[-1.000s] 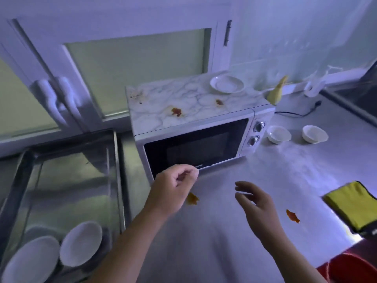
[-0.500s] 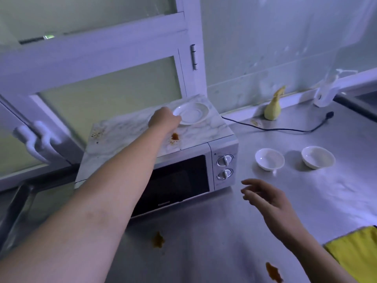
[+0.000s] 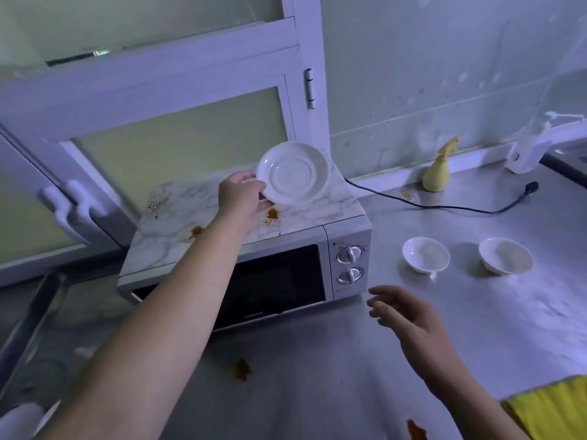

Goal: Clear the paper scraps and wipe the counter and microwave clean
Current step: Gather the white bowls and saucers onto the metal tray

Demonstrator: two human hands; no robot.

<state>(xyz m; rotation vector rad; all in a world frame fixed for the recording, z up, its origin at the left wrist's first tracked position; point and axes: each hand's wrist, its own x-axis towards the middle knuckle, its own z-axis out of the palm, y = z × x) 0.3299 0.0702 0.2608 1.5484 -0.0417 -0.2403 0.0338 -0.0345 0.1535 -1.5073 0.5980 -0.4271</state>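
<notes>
We find the microwave (image 3: 279,281) in the middle of the frame, sitting on the steel counter (image 3: 476,328). Its long axis runs from the left-centre of the frame toward the right, rising a little as it goes. Its dark glass door faces the lower edge of the frame, and a control panel with two knobs closes its right end. The body is white and the top has a grey-veined marble pattern. On that top we see orange-brown marks (image 3: 272,214) near the middle and dark speckles toward the upper-left corner. The left hand (image 3: 241,198) reaches over the top and grips the left rim of a white saucer (image 3: 292,173). The saucer is tilted so that its hollow face turns toward us, above the top's far right corner. We cannot tell whether its lower edge touches the top. The right hand (image 3: 409,322) hovers over the counter below the knobs, fingers loosely spread and holding nothing. One orange-brown paper scrap (image 3: 242,369) lies on the counter below the door, and a second scrap (image 3: 415,430) lies at the bottom edge. A yellow cloth (image 3: 552,408) fills the lower right corner. Right of the microwave stand two small white bowls (image 3: 425,254), and a yellow spray bottle (image 3: 436,173) stands by the wall.
</notes>
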